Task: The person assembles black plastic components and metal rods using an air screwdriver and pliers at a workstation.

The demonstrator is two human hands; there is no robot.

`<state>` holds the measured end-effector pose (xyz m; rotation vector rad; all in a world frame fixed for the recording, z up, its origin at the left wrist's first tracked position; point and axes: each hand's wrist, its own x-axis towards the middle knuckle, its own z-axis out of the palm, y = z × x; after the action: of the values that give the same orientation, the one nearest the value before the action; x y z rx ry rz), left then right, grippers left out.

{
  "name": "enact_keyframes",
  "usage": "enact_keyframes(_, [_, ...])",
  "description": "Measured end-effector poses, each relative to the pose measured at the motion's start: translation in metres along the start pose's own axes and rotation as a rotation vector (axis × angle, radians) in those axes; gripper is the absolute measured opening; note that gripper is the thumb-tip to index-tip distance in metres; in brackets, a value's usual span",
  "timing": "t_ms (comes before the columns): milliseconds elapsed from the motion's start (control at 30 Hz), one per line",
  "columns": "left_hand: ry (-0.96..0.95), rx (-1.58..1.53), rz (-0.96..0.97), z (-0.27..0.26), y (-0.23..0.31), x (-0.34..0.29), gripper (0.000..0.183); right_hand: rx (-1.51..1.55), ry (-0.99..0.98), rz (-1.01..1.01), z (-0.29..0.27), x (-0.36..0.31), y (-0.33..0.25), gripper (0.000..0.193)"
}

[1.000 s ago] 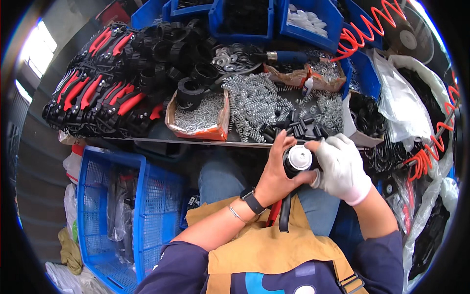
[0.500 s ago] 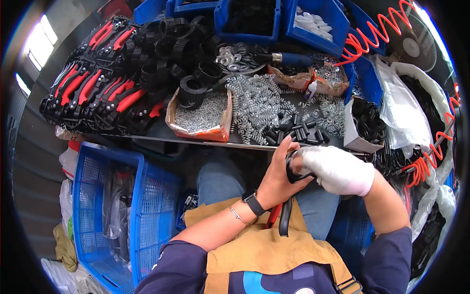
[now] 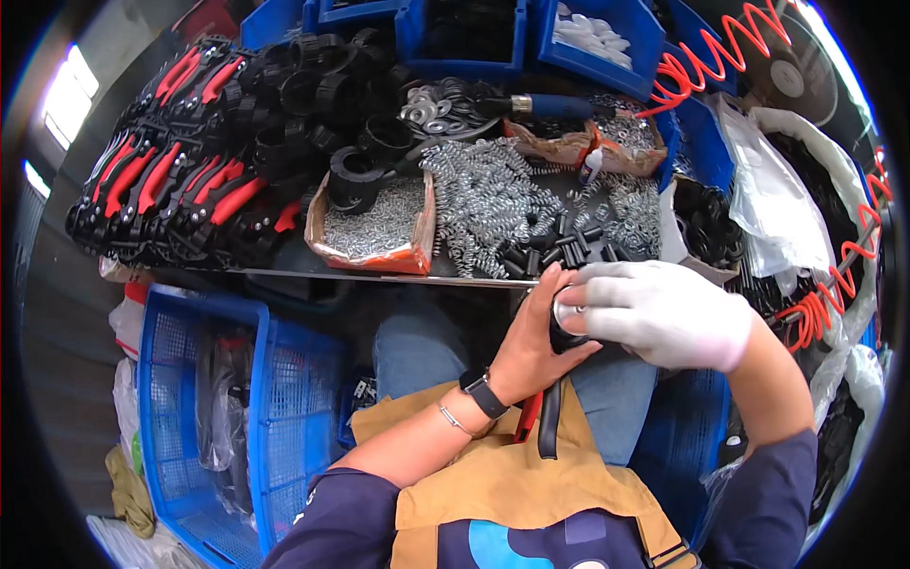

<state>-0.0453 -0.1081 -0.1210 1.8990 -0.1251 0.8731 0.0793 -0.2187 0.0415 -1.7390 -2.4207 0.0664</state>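
My bare left hand (image 3: 531, 343), with a watch on its wrist, is wrapped round the dark, round head of a hand tool with one red handle and one black handle (image 3: 549, 424). The handles point down toward my lap. My right hand (image 3: 654, 313), in a white glove, has its fingers closed over the top of that head. Under the gloved fingertips shows a silver disc (image 3: 568, 313), partly hidden. Just beyond my hands, on the bench, lie short black tubes (image 3: 559, 248) and a heap of metal springs (image 3: 488, 194).
Red-and-black hand tools (image 3: 156, 180) pile up at the left, beside black rings (image 3: 384, 142). A cardboard box of small metal parts (image 3: 373, 232) stands at the bench edge. Blue bins (image 3: 588, 81) line the back. A blue crate (image 3: 204, 308) sits below left; a red coiled hose (image 3: 810, 322) hangs right.
The gloved right hand, blurred before, is now sharp, its fingers straighter across the tool's head. A silver disc shows there. The left hand keeps its hold; the bench has shifted slightly left in view.
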Motion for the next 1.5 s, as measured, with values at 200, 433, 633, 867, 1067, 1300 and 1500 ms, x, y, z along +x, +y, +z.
enact_keyframes(200, [-0.007,-0.04,-0.023,0.007,-0.002,-0.003,0.117,0.09,-0.13,0.118,0.01,0.002,0.0,0.023])
enact_keyframes(433, [0.073,-0.037,0.023,0.008,-0.003,0.011,0.111,-0.309,0.323,0.731,0.073,0.007,-0.027,0.024])
enact_keyframes(633, [-0.126,0.017,0.146,-0.02,0.031,0.02,0.099,1.075,1.118,0.989,0.095,-0.046,-0.04,0.02])
enact_keyframes(867, [-0.399,-1.024,0.646,-0.167,0.15,0.163,0.111,0.198,0.332,0.852,0.164,-0.101,-0.082,0.038])
enact_keyframes(1067, [-0.23,-1.035,-0.351,-0.177,0.03,0.08,0.051,-0.466,0.753,1.016,0.163,-0.136,-0.104,0.022])
enact_keyframes(1300, [-0.134,0.224,-0.175,-0.154,0.037,0.103,0.059,-0.726,0.72,1.002,0.101,-0.134,-0.126,0.038])
enact_keyframes(1500, [-0.076,0.299,-0.072,-0.167,0.074,0.125,0.077,1.124,0.935,1.006,0.138,-0.126,-0.154,0.075])
